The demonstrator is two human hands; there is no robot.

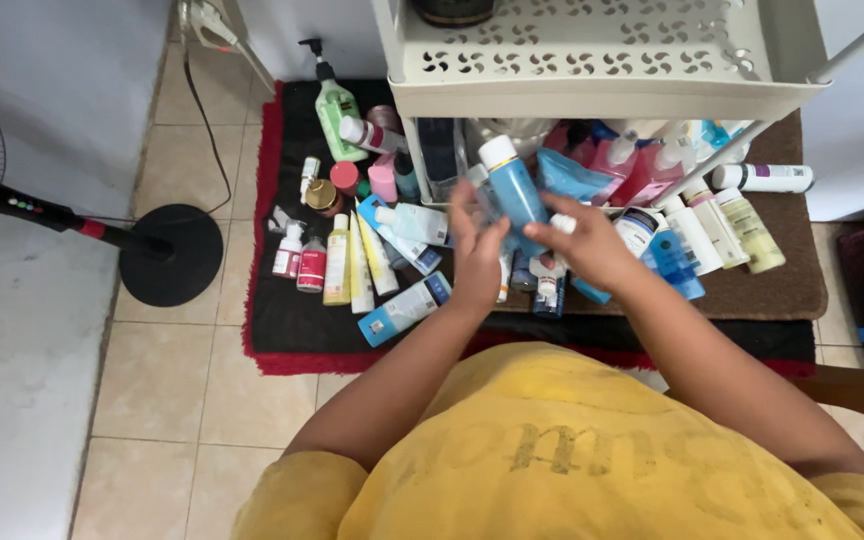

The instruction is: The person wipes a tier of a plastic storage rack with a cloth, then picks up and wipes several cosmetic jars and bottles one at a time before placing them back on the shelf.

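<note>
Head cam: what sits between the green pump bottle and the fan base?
Nothing stands there. Between the green pump bottle and the black fan base, the head view shows only the mat's red edge and floor tile.

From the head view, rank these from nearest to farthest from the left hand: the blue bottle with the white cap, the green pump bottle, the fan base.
1. Blue bottle with white cap: in the left hand, touching.
2. Green pump bottle: up-left, at the mat's back edge.
3. Fan base: far left, on the tiled floor.

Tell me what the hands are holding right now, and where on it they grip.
Both hands hold a blue bottle with a white cap. The left hand and right hand close around its lower body; the cap end points up, free.
</note>
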